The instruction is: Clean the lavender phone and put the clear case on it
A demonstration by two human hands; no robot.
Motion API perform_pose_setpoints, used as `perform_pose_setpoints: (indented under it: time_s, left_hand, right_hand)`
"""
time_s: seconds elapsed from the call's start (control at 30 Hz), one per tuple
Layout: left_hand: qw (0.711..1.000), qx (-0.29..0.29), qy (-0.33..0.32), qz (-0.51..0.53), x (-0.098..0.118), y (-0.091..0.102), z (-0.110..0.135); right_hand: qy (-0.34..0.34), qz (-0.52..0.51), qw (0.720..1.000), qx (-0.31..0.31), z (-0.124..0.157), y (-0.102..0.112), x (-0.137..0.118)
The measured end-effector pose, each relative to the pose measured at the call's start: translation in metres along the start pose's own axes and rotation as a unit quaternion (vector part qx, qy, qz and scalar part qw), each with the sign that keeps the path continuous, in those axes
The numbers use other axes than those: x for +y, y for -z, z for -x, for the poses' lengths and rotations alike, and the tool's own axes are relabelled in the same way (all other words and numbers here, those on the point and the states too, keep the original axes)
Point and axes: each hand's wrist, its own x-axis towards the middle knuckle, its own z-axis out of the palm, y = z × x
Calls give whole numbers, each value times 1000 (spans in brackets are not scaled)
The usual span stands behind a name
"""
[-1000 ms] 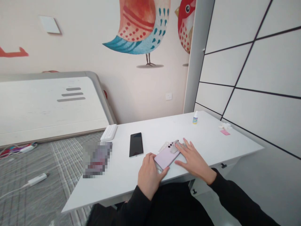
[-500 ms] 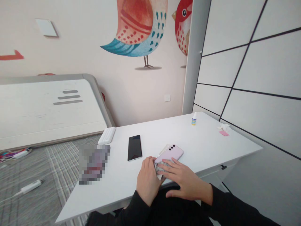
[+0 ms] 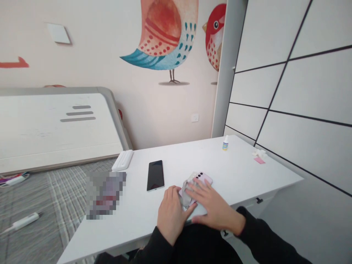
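Note:
A pale pink phone point(image 3: 208, 179) lies back-up near the table's front edge, its dark camera lenses at the far end. My left hand point(image 3: 171, 214) grips its near end, fingers curled along the left side and thumb at the front. Under the fingers of my right hand point(image 3: 216, 207) is a crumpled grey cloth point(image 3: 187, 198), pressed against the phone's back. Those fingers are stretched and partly cover both cloth and phone. Another phone point(image 3: 155, 175), with a dark screen facing up, rests to the left of my hands.
On the white table point(image 3: 132, 227) are a white ridged case point(image 3: 123, 160), a blurred-out item point(image 3: 108, 198), a small bottle point(image 3: 225, 143), crumpled tissue point(image 3: 259, 153) and a pink slip point(image 3: 259, 160). Panelled doors point(image 3: 310, 146) stand at the right.
My right hand has slid the cloth farther up the phone's back, towards the lenses. The left hand stays at the near end. The camera view has shifted slightly.

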Motion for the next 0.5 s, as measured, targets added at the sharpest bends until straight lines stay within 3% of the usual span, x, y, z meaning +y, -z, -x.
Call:
perform_pose_setpoints:
  time_s: [0.07, 0.2, 0.33, 0.37, 0.47, 0.5]
  left_hand:
    - [1000, -7, 7, 6, 1, 1, 0]
    - [1000, -21, 21, 6, 5, 5, -1]
    - [999, -27, 21, 13, 6, 7, -2]
    - [999, -23, 21, 13, 6, 7, -2]
    - [1000, -7, 20, 8, 4, 5, -1]
    - [1000, -4, 18, 8, 4, 4, -1]
  right_hand:
    - [35, -11, 999, -15, 3, -1, 3]
    - [-98, 55, 993, 31, 12, 1, 11]
    - [17, 37, 999, -22, 29, -3, 17]
    - [15, 47, 999, -21, 33, -4, 24]
    - [-157, 124, 978, 66, 39, 3, 69]
    - [-182, 131, 971, 80, 40, 8, 86]
